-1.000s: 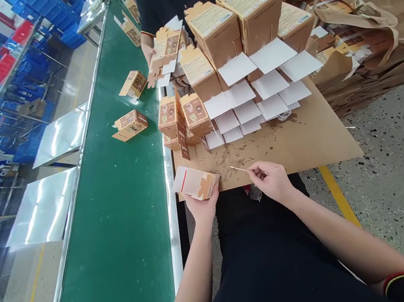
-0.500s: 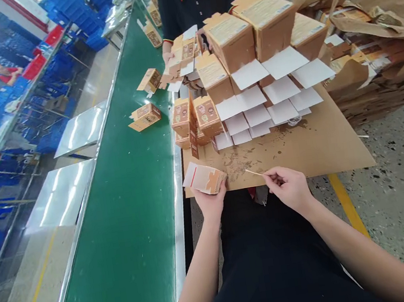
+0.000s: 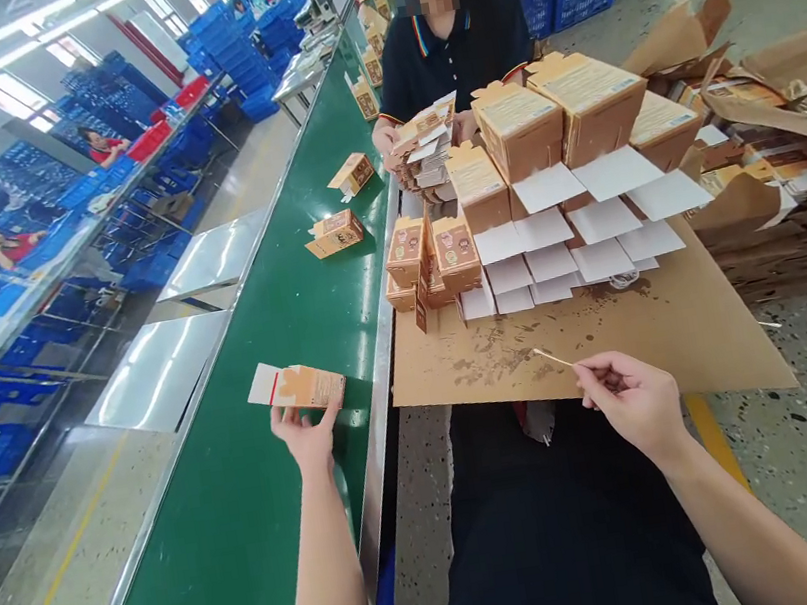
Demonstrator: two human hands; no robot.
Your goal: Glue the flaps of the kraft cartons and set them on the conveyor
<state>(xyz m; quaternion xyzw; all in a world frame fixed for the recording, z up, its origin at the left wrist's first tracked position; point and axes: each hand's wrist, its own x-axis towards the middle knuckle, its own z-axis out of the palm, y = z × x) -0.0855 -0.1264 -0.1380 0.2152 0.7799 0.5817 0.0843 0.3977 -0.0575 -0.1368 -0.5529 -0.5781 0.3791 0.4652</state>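
Noted: left hand [image 3: 309, 438] grips a carton [image 3: 306, 386] over the green belt [image 3: 219, 542]; right hand [image 3: 630, 400], clear of the belt, pinches a thin stick [image 3: 554, 358].

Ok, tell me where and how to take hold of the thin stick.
Probably best pinched at its near end, from the person's right, as the right hand does. The thin stick looks too slender for a whole-hand grasp, and this leaves its far end, pointing forward and left, uncovered.

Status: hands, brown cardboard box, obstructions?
Left hand holding brown cardboard box over green belt. Right hand pinching thin pale stick. Nearest brown carton farther up belt, clear of it.
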